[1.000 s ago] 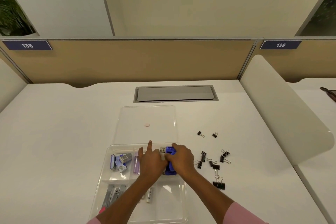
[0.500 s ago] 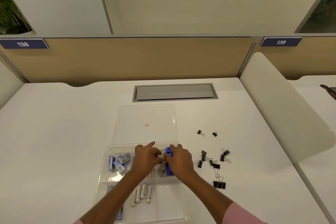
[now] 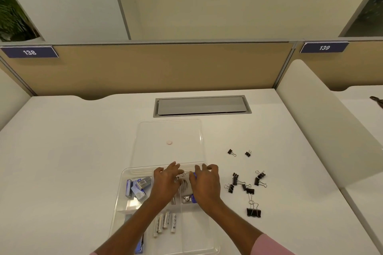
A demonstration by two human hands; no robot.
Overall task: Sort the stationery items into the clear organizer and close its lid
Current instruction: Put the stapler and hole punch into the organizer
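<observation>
On the white desk [image 3: 72, 151], at its near middle, lay the clear organizer [image 3: 196, 232] with its lid [image 3: 170, 130] opened flat on the far side; a small pink round thing [image 3: 169, 142] showed at the middle of the lid. Both hands were over the far middle compartment, where a blue and metal stapler [image 3: 187, 187] lay between them. The left hand [image 3: 165, 182] had its fingers rather straight and spread, resting at the left side of the stapler. The right hand [image 3: 205, 184] covered the blue right side with lightly bent fingers, and I could not tell if it really gripped the stapler. The far left compartment held small staple boxes [image 3: 136, 187], and silver batteries [image 3: 164, 221] lay in the near middle part, just beside the left forearm. Black binder clips [image 3: 250, 191] were scattered on the desk to the right of the organizer, apart from it, with two small ones farther away. A grey cable hatch [image 3: 202, 105] sat in the desk beyond the lid.
</observation>
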